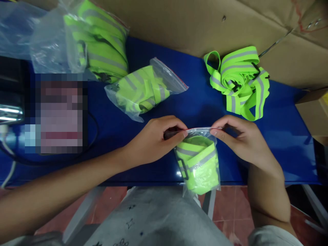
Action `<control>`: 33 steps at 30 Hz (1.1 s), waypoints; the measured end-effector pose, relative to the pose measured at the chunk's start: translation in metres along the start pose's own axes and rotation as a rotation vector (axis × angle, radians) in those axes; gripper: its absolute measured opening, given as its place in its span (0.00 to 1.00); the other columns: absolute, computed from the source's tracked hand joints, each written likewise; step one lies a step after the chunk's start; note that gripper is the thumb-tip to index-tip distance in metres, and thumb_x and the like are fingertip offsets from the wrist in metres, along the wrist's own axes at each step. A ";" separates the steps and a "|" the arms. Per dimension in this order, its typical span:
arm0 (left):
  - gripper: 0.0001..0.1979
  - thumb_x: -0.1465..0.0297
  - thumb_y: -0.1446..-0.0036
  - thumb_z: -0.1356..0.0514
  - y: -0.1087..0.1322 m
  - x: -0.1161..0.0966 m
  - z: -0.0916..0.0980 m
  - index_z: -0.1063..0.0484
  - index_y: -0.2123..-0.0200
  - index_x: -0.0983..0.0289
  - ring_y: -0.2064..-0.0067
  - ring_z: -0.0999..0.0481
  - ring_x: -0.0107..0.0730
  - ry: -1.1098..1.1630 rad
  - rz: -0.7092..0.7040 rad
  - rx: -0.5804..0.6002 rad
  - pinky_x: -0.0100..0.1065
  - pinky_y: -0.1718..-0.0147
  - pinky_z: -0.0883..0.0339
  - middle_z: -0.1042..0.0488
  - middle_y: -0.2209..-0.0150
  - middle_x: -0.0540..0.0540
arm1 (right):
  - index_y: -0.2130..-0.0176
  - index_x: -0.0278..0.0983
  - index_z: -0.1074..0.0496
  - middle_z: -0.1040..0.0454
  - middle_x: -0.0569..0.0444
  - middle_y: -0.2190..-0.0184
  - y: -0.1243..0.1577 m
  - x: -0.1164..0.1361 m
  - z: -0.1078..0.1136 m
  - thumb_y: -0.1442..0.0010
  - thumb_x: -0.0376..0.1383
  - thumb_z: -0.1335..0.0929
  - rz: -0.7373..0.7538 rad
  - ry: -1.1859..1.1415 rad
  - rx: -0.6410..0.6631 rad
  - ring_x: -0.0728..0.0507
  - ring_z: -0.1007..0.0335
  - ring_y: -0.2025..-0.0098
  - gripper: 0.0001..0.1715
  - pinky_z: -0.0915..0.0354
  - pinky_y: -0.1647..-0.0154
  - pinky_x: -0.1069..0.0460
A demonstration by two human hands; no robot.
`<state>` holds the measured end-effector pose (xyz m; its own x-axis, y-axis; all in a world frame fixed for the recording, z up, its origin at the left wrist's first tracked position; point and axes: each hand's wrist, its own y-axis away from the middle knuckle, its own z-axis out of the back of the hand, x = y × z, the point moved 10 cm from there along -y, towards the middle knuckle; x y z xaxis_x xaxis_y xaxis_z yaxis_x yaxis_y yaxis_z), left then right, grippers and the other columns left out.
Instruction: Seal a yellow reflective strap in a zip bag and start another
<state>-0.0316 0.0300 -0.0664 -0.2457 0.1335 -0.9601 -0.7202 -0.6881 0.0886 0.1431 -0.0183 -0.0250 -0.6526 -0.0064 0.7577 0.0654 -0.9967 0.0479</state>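
Between my two hands hangs a clear zip bag (200,167) holding a folded neon-yellow reflective strap with a black buckle. My left hand (164,136) pinches the bag's red-lined top edge at its left end. The right-hand end of that edge is pinched by the thumb and finger of my right hand (234,136). The bag's lower part hangs over the table's front edge. Beyond my hands lies another bagged reflective strap (143,89). A loose heap of reflective straps (238,82) rests to the right, out of any bag.
On the blue table (159,171), a larger bag of straps (102,41) and clear plastic bags (48,44) occupy the back left. A blurred-out object (60,116) and a cable (96,126) lie at left. Cardboard (179,24) lines the back; a small box (314,112) stands right.
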 end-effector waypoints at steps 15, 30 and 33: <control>0.08 0.69 0.33 0.38 -0.001 0.000 0.004 0.18 0.56 0.63 0.64 0.23 0.24 0.004 -0.038 -0.054 0.27 0.68 0.34 0.20 0.61 0.50 | 0.63 0.41 0.21 0.21 0.56 0.68 0.000 -0.010 0.023 0.37 0.37 0.25 -0.002 -0.045 -0.217 0.48 0.27 0.66 0.03 0.32 0.64 0.52; 0.12 0.63 0.32 0.39 0.001 -0.006 0.008 0.19 0.52 0.62 0.64 0.24 0.26 -0.014 -0.070 -0.100 0.26 0.70 0.34 0.20 0.58 0.53 | 0.63 0.45 0.21 0.22 0.54 0.68 0.007 -0.001 0.031 0.37 0.38 0.25 0.041 -0.089 -0.386 0.43 0.27 0.67 0.02 0.30 0.63 0.46; 0.12 0.65 0.32 0.39 0.002 -0.006 0.008 0.20 0.52 0.62 0.62 0.23 0.27 0.007 -0.061 -0.107 0.26 0.68 0.32 0.21 0.56 0.54 | 0.63 0.46 0.21 0.21 0.53 0.67 0.010 0.006 0.033 0.37 0.38 0.25 0.098 -0.070 -0.411 0.42 0.27 0.66 0.01 0.30 0.65 0.45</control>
<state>-0.0364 0.0338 -0.0586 -0.1987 0.1726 -0.9647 -0.6599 -0.7514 0.0015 0.1644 -0.0252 0.0013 -0.6042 -0.1117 0.7889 -0.1912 -0.9408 -0.2797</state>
